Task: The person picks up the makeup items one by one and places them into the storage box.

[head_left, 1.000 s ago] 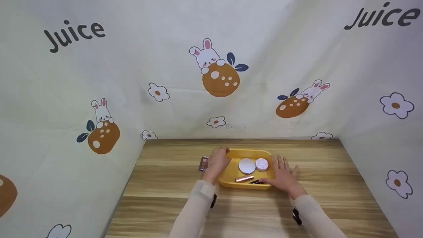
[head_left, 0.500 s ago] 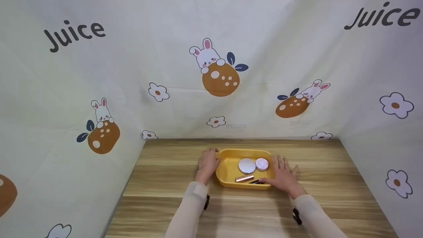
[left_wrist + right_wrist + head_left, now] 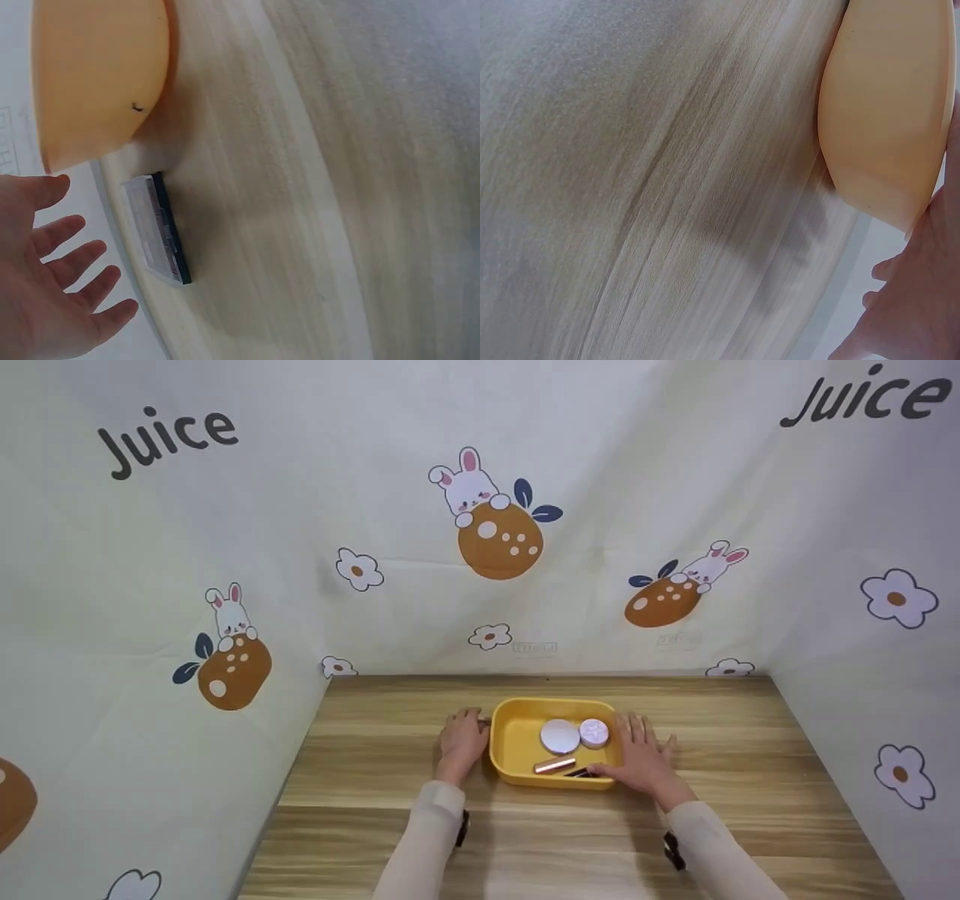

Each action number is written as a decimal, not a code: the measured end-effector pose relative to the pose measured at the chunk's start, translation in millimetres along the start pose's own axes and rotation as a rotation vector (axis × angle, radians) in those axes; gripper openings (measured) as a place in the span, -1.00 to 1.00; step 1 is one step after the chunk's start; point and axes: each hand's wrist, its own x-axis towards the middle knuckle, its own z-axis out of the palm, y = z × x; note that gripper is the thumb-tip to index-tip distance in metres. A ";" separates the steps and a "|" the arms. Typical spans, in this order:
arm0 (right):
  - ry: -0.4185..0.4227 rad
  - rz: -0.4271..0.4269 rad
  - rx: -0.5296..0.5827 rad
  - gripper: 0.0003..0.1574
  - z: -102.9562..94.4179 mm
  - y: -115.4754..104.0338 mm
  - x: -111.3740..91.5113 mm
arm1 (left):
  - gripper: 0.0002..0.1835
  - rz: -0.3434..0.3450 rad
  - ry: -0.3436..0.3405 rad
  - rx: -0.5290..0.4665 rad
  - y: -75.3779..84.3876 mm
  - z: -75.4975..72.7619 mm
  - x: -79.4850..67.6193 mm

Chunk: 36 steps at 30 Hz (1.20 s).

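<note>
A yellow plastic tray (image 3: 516, 744) sits on the wooden table. Inside it lie a round white compact (image 3: 560, 736), a smaller round pink case with a star (image 3: 594, 733), a rose-gold lipstick-like tube (image 3: 555, 766) and a thin black item (image 3: 579, 773). Left of the tray, my left hand (image 3: 463, 741) hovers with spread fingers over an eyeshadow palette (image 3: 154, 229), apart from it in the left wrist view; from the head, the hand mostly hides it. My right hand (image 3: 643, 754) rests against the tray's right side, thumb over the rim, other fingers extended outside.
The wood-grain table (image 3: 555, 847) is bounded at the back and sides by a pale cloth (image 3: 600, 450) printed with rabbits, oranges and flowers. Dark devices (image 3: 674, 851) are strapped at both wrists.
My left hand has let go of the tray's left rim and moved left and slightly down, over the palette. The right hand and tray have stayed in place.
</note>
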 end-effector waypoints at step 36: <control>-0.004 -0.011 0.010 0.50 -1.9 -0.4 -1.6 | -0.37 -0.063 0.028 -0.046 -22.5 23.1 -10.5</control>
